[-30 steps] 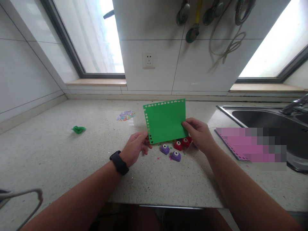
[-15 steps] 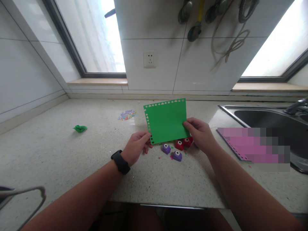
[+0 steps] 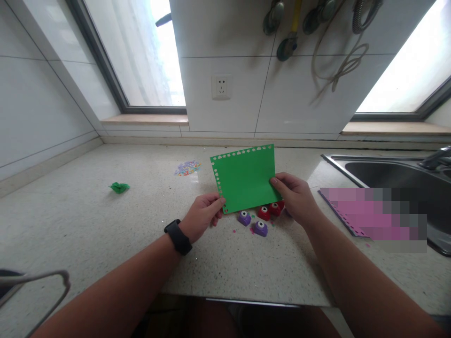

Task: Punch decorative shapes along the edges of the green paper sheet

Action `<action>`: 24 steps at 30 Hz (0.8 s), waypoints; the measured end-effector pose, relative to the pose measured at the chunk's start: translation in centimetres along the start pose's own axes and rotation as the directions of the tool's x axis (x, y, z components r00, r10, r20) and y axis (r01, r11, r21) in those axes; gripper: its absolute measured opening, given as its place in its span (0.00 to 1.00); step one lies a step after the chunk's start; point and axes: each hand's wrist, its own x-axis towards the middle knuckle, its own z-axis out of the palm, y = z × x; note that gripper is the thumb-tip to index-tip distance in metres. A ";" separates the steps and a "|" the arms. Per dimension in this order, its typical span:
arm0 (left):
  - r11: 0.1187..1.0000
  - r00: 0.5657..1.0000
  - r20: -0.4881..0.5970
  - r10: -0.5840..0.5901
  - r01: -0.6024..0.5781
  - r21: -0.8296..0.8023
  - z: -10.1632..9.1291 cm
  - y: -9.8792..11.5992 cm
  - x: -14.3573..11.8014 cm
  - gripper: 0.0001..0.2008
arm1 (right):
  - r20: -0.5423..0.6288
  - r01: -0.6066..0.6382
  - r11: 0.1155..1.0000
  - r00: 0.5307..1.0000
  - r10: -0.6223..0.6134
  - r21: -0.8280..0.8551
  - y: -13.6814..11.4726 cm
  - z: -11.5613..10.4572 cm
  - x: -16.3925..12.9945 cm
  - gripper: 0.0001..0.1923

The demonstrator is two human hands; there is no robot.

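Two hands on one sheet: your left hand point(image 3: 203, 217) has its grip pinched on the lower left corner of the green card point(image 3: 245, 178), and your right hand point(image 3: 293, 197) has its grip pinched on the card's right edge, thumb in front, fingers behind. You're holding the card up off the bench point(image 3: 88, 225), standing on its long side and tilted a touch, facing you. Punched shapes, hearts and stars by the look of them, run along its top edge and down its left edge; the right and bottom edges read plain from here.

Down on the bench, just below the card, sits a little cluster of craft punches: a purple punch point(image 3: 244, 218) under the card's lower edge, a second purple punch point(image 3: 260, 228) nearer you, a red punch point(image 3: 264, 212) beside them and another red punch point(image 3: 275, 208) tucked against your right hand. Tiny paper bits lie scattered around them.

Black watch point(image 3: 178, 237) on your left wrist. Off to the left, well apart, a crumpled green scrap point(image 3: 119, 187) lies alone, and farther back a small heap of coloured confetti point(image 3: 186, 167). To the right, a pink sheet point(image 3: 348, 213) with a punched edge lies beside the steel sink point(image 3: 384, 171), partly blurred. White socket point(image 3: 221, 87) on the tiled wall straight ahead, utensils point(image 3: 287, 44) hanging above it.
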 end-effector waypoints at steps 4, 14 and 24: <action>0.999 1.000 0.014 -0.004 0.004 0.037 0.0 0.1 -0.1 0.16 | -0.004 -0.005 1.000 1.000 0.005 0.009 0.0 0.0 0.0 0.14; 1.000 1.000 0.010 -0.022 0.022 0.001 0.1 0.3 -0.1 0.16 | -0.005 0.001 1.000 1.000 -0.001 -0.020 0.0 0.1 0.1 0.15; 0.999 0.999 0.016 -0.031 0.031 -0.021 0.2 0.4 -0.2 0.15 | 0.003 -0.002 1.000 1.000 0.002 0.002 0.2 0.1 0.1 0.14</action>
